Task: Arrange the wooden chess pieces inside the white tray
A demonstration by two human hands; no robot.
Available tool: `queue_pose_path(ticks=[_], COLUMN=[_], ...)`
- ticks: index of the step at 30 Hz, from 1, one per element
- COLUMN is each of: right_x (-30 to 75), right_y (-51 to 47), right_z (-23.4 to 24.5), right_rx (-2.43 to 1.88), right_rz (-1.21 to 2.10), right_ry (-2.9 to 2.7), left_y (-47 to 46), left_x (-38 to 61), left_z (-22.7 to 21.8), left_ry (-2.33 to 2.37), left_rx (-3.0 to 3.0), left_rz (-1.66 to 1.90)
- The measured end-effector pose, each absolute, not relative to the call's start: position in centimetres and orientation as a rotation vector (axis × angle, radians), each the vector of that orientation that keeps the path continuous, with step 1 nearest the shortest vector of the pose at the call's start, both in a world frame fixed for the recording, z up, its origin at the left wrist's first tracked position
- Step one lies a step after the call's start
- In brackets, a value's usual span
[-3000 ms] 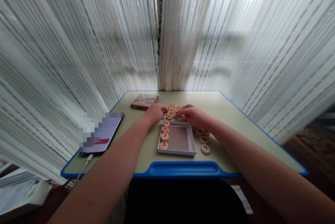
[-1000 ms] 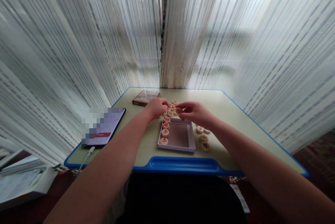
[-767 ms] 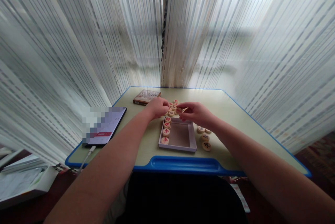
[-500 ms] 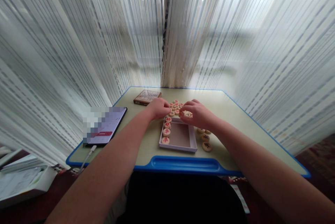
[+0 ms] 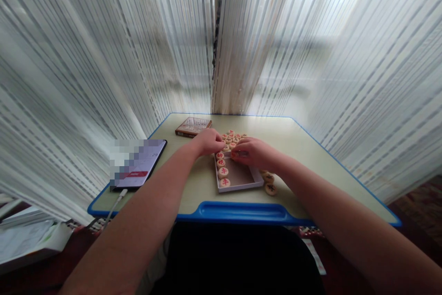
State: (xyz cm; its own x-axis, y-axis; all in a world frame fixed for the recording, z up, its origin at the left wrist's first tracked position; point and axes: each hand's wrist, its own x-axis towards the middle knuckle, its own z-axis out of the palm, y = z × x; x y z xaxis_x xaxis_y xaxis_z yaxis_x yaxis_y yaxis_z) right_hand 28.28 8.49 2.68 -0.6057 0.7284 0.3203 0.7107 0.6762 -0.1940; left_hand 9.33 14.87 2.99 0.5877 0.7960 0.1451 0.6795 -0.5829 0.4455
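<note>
A shallow white box (image 5: 241, 188) holds a column of red-marked Chinese chess pieces (image 5: 223, 173) along its left wall. My left hand (image 5: 210, 141) is at the box's far left corner, fingers curled together; what they grip, if anything, is hidden. Over the far part of the box, my right hand (image 5: 258, 153) pinches a Chinese chess piece (image 5: 235, 154), partly covered by the fingers. Beyond the box lies a cluster of loose pieces (image 5: 231, 137) with red and black characters. Black-marked pieces (image 5: 271, 189) rest to the right of the box, partly under my right wrist.
A flat brown case (image 5: 193, 125) lies at the table's back left. To the left is a tablet (image 5: 145, 166) with a white cable (image 5: 115, 205) plugged in. The table (image 5: 304, 147) has a blue edge and a blue front groove (image 5: 241, 212). Striped curtains (image 5: 138, 46) hang around it.
My right hand has come down and slightly left, with a piece in its fingers over the box. The box has turned a little, its near end shifting right. My left hand stays near its corner.
</note>
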Motion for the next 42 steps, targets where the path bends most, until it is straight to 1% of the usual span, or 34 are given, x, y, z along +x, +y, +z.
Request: queue_pose_path(ticks=[6,15,17,23,32,42], right_x=[28.0,28.1,28.0,27.6,26.8,26.5], right_y=[8.7,8.4,8.1,6.9,6.8,6.6], right_z=[2.3,3.0,3.4,4.6,3.8,3.9], right_rx=[-1.185,-1.326,-1.292,-1.217,-1.206,-1.201], right_rz=[0.075,0.068,0.079,0.280,0.258,0.296], right_ry=[-2.484,-2.421,-2.426,-2.584,-2.592,-2.600], left_y=[14.9,14.9,14.8,14.7,14.8,14.8], left_x=[9.3,9.2,9.3,9.3,9.3,9.3], left_z=[2.8,2.9,2.9,3.0,3.0,2.9], left_ry=[1.180,1.168,1.169,1.193,1.152,1.124], left_rx=[2.521,2.503,2.502,2.492,2.508,2.512], left_rz=[0.467,0.476,0.485,0.495,0.490,0.507])
